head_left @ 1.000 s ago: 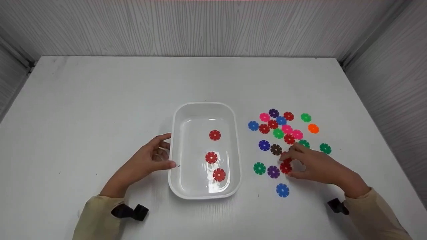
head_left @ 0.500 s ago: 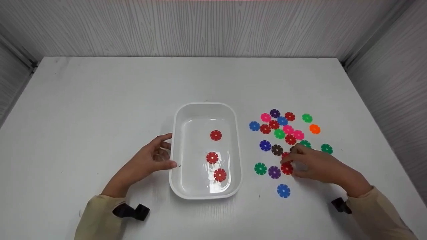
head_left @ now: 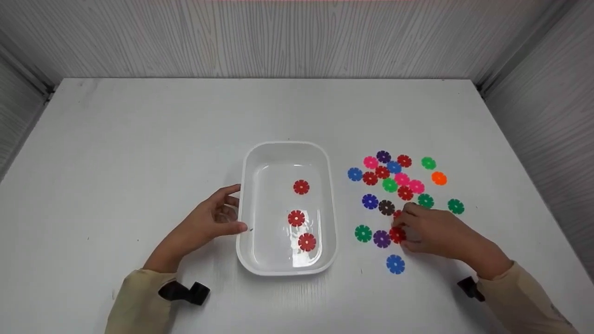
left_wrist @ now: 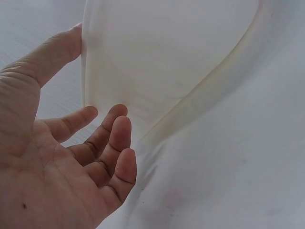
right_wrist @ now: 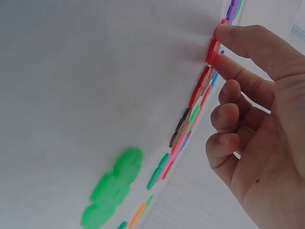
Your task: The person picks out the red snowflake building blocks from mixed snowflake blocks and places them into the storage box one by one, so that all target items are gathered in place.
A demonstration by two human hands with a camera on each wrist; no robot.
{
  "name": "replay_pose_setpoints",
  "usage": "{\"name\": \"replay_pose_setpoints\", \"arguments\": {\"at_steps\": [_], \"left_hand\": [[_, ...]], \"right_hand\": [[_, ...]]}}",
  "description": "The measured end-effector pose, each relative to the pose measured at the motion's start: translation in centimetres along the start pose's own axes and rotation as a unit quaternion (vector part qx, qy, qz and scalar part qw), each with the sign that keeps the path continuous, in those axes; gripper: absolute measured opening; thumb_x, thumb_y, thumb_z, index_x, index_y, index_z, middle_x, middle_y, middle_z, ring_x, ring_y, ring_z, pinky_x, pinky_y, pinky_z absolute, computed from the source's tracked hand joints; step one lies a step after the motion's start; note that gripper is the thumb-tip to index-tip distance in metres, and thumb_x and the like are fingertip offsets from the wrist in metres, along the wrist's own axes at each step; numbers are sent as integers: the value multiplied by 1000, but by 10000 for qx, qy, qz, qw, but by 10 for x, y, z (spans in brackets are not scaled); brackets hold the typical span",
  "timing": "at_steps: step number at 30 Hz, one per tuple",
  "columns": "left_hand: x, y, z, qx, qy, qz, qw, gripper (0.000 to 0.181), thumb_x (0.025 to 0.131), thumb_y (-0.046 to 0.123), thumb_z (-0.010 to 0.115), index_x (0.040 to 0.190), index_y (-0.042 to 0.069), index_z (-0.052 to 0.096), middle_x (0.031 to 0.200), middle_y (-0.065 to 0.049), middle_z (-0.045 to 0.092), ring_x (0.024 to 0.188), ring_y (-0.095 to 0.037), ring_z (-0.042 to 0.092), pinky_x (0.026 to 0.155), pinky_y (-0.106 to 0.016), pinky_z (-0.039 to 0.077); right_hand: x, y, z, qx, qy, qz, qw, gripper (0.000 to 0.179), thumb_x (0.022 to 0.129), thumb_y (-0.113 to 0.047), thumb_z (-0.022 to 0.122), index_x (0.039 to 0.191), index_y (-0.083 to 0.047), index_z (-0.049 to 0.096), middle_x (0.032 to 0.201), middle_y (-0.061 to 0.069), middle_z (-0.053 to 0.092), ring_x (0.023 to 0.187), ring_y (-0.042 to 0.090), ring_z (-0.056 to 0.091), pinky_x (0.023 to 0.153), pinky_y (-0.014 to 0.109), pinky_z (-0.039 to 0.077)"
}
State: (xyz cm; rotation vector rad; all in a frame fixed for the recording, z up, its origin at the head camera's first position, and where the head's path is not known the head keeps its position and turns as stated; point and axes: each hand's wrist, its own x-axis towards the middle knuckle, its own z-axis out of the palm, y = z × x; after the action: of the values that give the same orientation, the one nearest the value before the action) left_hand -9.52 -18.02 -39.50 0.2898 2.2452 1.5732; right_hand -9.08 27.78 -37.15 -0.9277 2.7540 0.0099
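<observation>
My left hand (head_left: 204, 222) holds the left side of a white plastic tray (head_left: 332, 208), thumb over the rim and the other fingers at the outer wall. Three red snowflake discs (head_left: 301, 187) lie inside the tray. To the right of it, my right hand (head_left: 436, 232) pinches the edges of another red snowflake disc (head_left: 397, 234) between thumb and index finger. The right wrist view shows this red disc (right_wrist: 214, 49) at the fingertips, the other fingers curled. Right beside it lies a purple disc (head_left: 382, 239); a further red disc (head_left: 397, 214) is partly hidden by the fingers.
Several snowflake discs in mixed colours spread over the white table (head_left: 153, 139) right of the tray, among them an orange one (head_left: 439, 178), a brown one (head_left: 386, 207) and a blue one (head_left: 395, 264) nearest the front. A wood-grain panel (head_left: 278, 37) stands behind the table.
My right thumb and index finger have drawn in on the red disc, which has shifted slightly left toward the purple one. The left hand and tray keep their place.
</observation>
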Motion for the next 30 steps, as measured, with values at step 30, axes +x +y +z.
{"name": "replay_pose_setpoints", "arguments": {"at_steps": [30], "left_hand": [[-1, 0, 0, -2, 25, -6, 10000, 79, 81, 20, 76, 148, 14, 34, 123, -12, 54, 100, -21, 54, 85, -23, 47]], "right_hand": [[39, -65, -44, 802, 1230, -822, 9857, 45, 70, -27, 84, 109, -15, 65, 99, 1, 63, 78, 11, 60, 62, 22, 52]]}}
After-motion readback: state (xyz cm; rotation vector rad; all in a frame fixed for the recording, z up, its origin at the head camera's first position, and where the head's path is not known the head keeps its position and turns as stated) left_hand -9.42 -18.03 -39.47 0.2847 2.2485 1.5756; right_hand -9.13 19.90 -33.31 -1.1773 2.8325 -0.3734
